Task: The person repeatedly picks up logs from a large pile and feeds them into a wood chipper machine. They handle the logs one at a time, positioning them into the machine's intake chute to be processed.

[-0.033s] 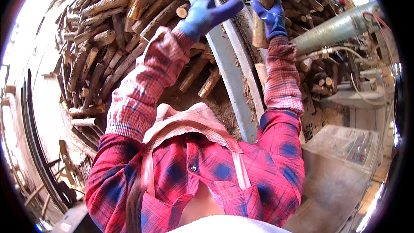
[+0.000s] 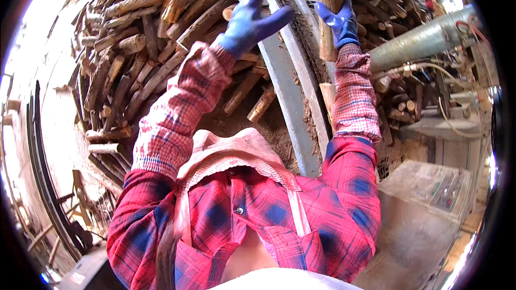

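Feeding cut wood onto a sloping metal chute, judging by the pose. Far left: a heaped woodpile (image 2: 134,48) of rough split logs, filling the background up to the top edge, with a dark curved rail (image 2: 40,172) bending along the rim below it. Next, left hand (image 2: 252,19) in a blue glove, raised, fingers spread wide and thumb out, gripping nothing, hovering just over the left edge of the grey metal chute (image 2: 285,80). Between the chute's two rails, a toothed chain or belt (image 2: 301,37), running up toward the pile. Further right, right hand (image 2: 338,21), also blue-gloved, wrapped tight around an upright log (image 2: 328,0), lower end hanging down past the wrist beside the chute. Likely next: lowering that log onto the chute, which calls for tipping it flat along the rails and keeping both gloves off the teeth. In the way: loose sticks (image 2: 263,102) lying against the chute's left side, and sawdust packed beneath. Far right: a grey metal cylinder (image 2: 424,40) with hoses, then a flat concrete ledge (image 2: 430,182) below.
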Available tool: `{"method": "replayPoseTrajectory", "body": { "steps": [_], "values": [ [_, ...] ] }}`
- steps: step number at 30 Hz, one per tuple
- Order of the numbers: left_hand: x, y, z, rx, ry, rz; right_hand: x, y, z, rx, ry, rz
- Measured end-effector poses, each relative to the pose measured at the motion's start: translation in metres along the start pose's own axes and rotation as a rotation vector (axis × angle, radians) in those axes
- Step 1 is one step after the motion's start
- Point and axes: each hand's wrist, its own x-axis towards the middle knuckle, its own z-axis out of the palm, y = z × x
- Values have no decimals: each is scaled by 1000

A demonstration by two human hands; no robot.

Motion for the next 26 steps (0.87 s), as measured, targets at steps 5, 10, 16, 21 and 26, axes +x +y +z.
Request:
{"method": "replayPoseTrajectory", "body": {
  "steps": [5, 10, 16, 21, 26],
  "values": [
    [-173, -128, -95, -34, 76, -825, -49, 105, 37, -490, -366, 430],
    [-414, -121, -186, 23, 478, -1353, -88, 138, 37, -402, -415, 489],
    [-667, -96, -201, 88, 604, -1278, -108, 120, 10, -652, -464, 416],
    [-757, -61, -160, 41, 819, -1856, -105, 75, 73, -625, 130, -76],
    [-838, -36, -155, -86, 941, -1760, -127, 19, 180, 636, -49, 856]
  ]
}}
